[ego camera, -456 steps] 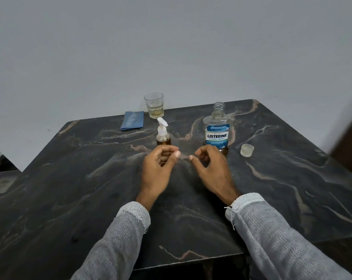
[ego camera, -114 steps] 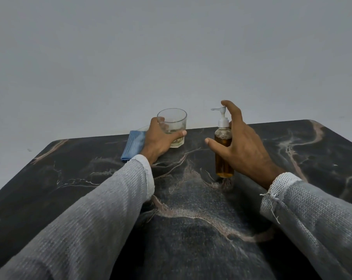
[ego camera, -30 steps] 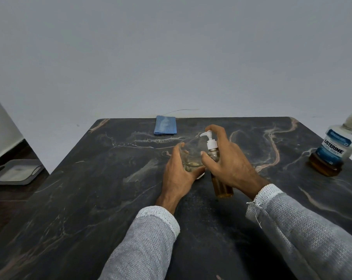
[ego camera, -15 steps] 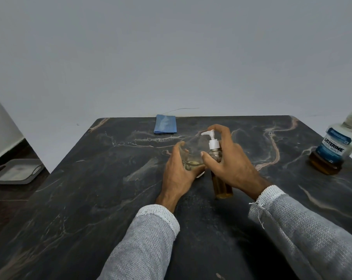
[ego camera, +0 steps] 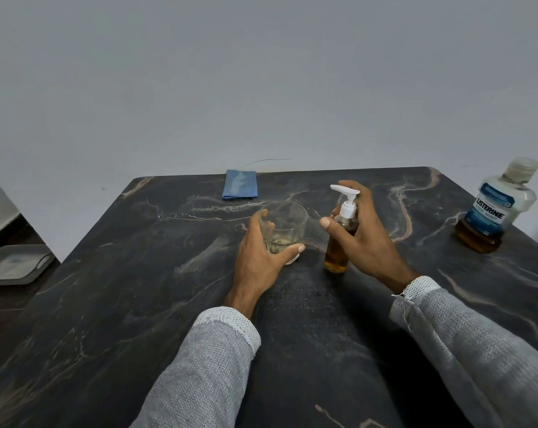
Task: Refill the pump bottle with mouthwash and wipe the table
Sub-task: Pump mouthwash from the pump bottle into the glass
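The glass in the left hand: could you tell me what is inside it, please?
The glass holds a shallow pale yellowish liquid at its bottom; the left hand covers its near-left side.

- The left hand [ego camera: 258, 257] wraps around a glass [ego camera: 284, 230] with a little yellow liquid in it.
- The right hand [ego camera: 363, 239] holds a pump bottle [ego camera: 341, 230] standing just beside the glass.
- A blue cloth [ego camera: 240, 184] lies at the far edge of the dark table [ego camera: 122, 304].
- A mouthwash bottle [ego camera: 496, 208] stands far to the right.

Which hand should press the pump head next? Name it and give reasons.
Right. The right hand already wraps the pump bottle, one finger by the nozzle; the left hand is steadying the glass.
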{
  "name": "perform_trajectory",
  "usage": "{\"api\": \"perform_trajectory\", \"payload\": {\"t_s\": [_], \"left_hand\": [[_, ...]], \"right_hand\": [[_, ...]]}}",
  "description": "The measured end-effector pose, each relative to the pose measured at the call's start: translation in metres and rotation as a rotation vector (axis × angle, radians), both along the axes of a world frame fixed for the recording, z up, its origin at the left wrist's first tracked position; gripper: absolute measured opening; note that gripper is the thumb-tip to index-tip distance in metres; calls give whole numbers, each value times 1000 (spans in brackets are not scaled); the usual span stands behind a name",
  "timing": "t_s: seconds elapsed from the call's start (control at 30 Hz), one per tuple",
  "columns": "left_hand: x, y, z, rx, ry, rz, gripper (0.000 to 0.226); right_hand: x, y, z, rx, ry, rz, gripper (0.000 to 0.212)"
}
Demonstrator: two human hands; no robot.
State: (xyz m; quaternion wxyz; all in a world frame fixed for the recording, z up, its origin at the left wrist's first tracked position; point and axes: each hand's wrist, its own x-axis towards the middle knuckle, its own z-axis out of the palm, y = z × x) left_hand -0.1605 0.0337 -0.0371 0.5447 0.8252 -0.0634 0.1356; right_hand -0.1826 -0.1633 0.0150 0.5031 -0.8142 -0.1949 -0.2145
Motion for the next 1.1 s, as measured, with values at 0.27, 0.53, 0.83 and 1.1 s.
{"api": "perform_trajectory", "payload": {"t_s": [0.27, 0.53, 0.83, 1.1], "left_hand": [[1, 1, 0, 6, -14, -5, 100], [2, 1, 1, 17, 5, -12, 105], [0, 2, 2, 19, 13, -16, 105], [0, 3, 1, 44, 19, -7, 106]], "right_hand": [[-4, -4, -4, 32, 92, -2, 54], [-13, -17, 3, 113, 237, 68, 45], [-26, -30, -3, 76, 300, 20, 53], [-23, -15, -27, -58, 282, -194, 75]]}}
